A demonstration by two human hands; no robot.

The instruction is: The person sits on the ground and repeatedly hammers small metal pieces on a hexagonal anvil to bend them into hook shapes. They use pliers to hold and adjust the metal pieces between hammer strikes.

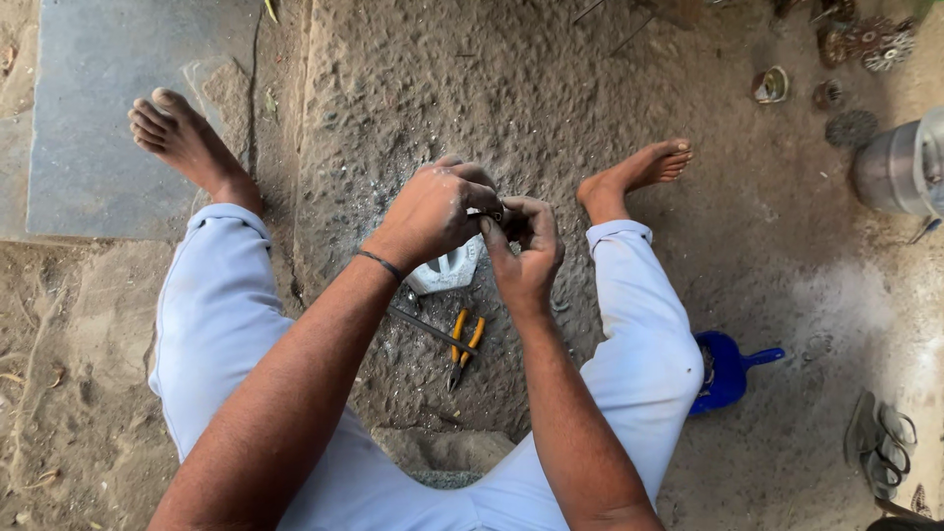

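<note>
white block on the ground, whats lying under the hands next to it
Below the white block, orange-handled pliers and a dark metal rod lie on the dirt. The left hand covers the block's top; the small dark piece in the fingers is mostly hidden.

**Both hands closed on small dark part above stone**

Left hand (433, 211) and right hand (524, 251) pinch a small dark object (508, 224) together. Below lie a white hexagonal block (447, 270), orange-handled pliers (464, 346) and a blue plastic scoop (726, 368).
</note>
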